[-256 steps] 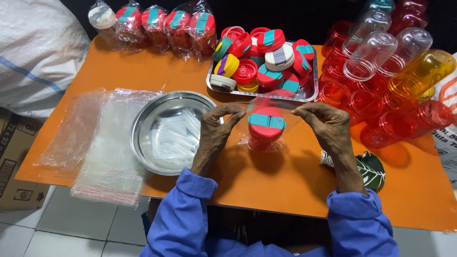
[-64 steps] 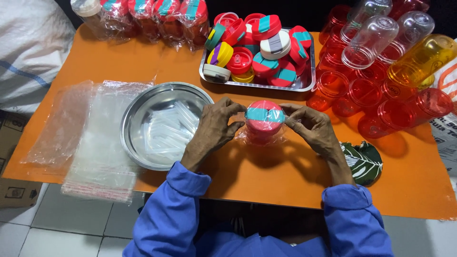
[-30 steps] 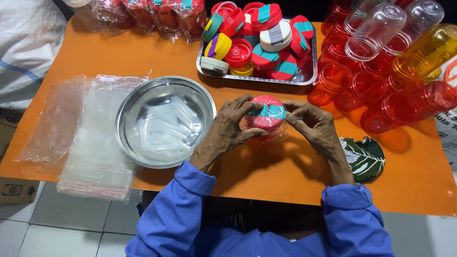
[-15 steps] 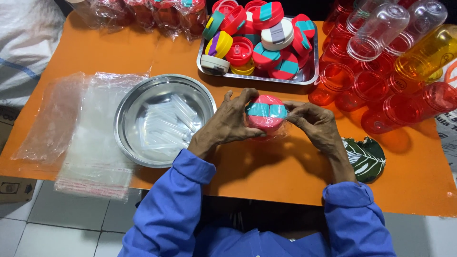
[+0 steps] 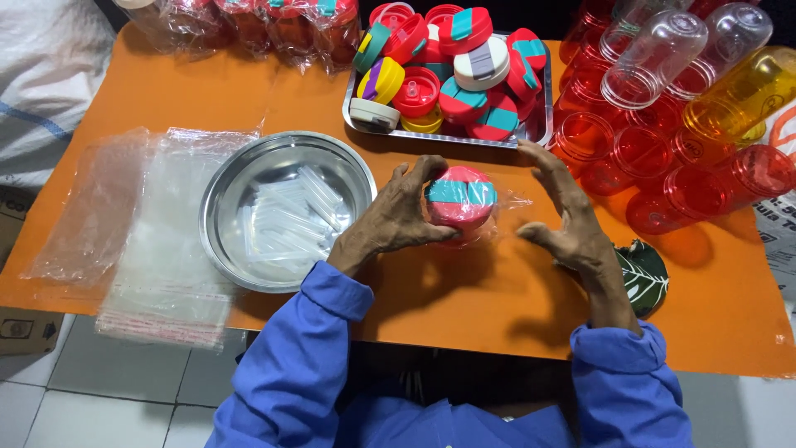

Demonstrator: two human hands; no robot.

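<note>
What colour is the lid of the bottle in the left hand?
Red with a teal band, head view.

A round steel bowl (image 5: 286, 211) of clear straws sits at nine o'clock on the orange table (image 5: 249, 99). Flat clear bags (image 5: 141, 241) lie further left. A metal tray (image 5: 531, 137) of coloured lids (red, teal, yellow) stands at twelve. Red cups (image 5: 663, 158) crowd two o'clock.

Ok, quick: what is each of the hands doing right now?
Left hand: closed around the bagged red and teal lid.
Right hand: open, fingers spread, beside the lid, holding nothing.
</note>
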